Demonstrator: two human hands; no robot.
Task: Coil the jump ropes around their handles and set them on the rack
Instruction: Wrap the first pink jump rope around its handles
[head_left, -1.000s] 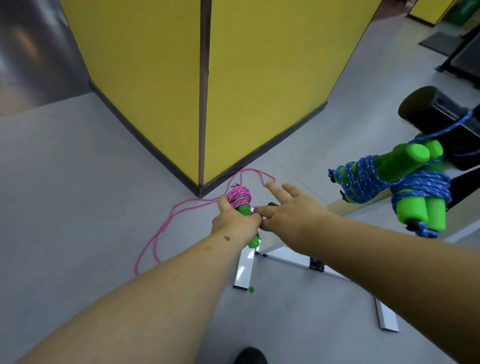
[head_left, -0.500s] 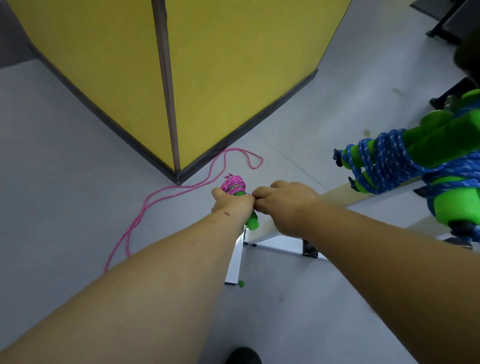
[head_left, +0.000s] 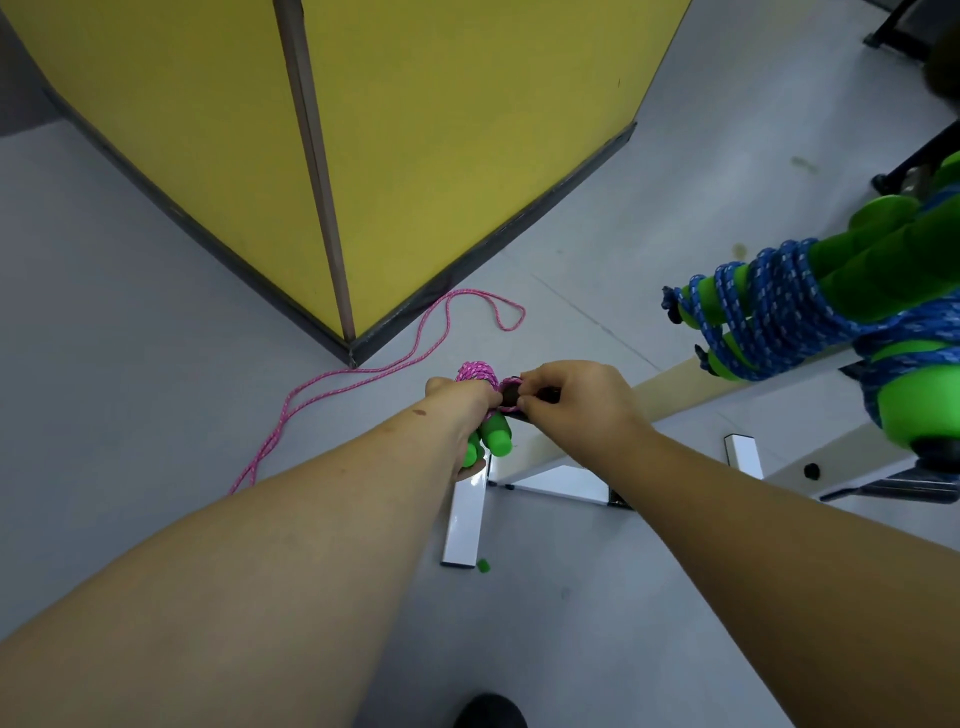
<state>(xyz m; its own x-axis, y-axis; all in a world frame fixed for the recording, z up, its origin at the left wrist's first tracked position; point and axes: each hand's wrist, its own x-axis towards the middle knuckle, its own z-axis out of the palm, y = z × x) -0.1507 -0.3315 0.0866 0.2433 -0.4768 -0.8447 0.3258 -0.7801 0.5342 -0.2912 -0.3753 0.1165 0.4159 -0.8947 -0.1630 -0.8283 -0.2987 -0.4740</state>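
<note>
The left hand (head_left: 460, 402) is gripping the pair of green foam handles (head_left: 491, 441) of the pink jump rope (head_left: 415, 358), its fingers curled round them so that only the lower ends are poking out below the fist. A short pink coil (head_left: 475, 373) is already sitting around the upper part of the handles, so the winding is under way but far from finished: most of the rope is lying loose on the grey floor (head_left: 156, 338), looping out toward the corner of the yellow partition (head_left: 467, 130) and back.

The right hand (head_left: 571, 397) is pinching the rope just beside the coil with curled fingers, apparently feeding the next turn; what the dark object between the two hands is, the view is too poor to tell.

On the right, two blue jump ropes (head_left: 769, 317) are already wound around their green handles and appear to be resting on the white rack (head_left: 675, 384), so that part of the job is looking done.

Judging from this, what is left is winding up the long loose pink length, securing it, and setting the bundle on the rack beside the blue ones.
</note>
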